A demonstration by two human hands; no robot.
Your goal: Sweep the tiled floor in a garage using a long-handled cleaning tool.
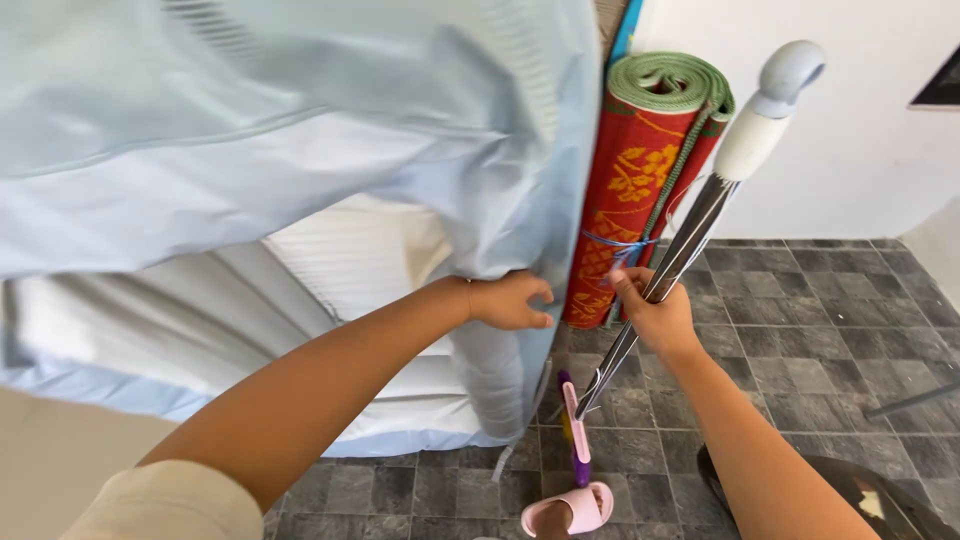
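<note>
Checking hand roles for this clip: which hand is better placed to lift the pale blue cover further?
Probably the left hand: its fingers already grip the edge of the pale blue cover. The right hand is closed around the metal pole, beside the rolled mat.

The floor point(800, 330) is laid in dark grey stone-pattern tiles. A rolled red-and-green mat point(640, 190) stands on end on it against the white wall — beside it, a large appliance under a pale blue cover point(300, 150). A pink slipper point(575, 510) lies near the bottom edge.

2 hands point(510, 300), 1 mop handle point(690, 240), 1 rolled mat point(640, 170), 1 slipper point(575, 508).
</note>
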